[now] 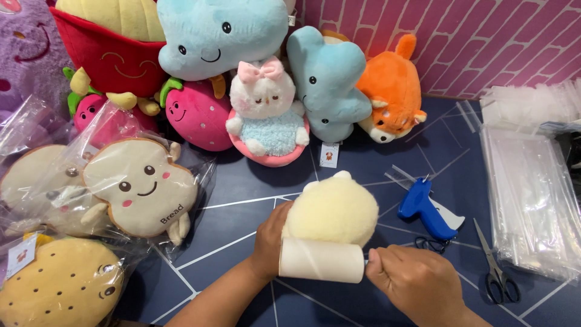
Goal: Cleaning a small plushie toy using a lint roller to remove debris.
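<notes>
Rolling a lint roller (322, 260) over the pale yellow plush (334, 211) on the dark blue floor (242, 230), the right hand (417, 283) grips its handle, the left hand (270, 241) steadies the toy, unbagged unlike the bagged toast plush (140, 188).

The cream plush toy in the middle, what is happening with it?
A person holds the cream plush toy steady with the left hand while the right hand presses a lint roller against its lower side. A blue tagging gun and scissors lie on the dark table to the right.
</notes>
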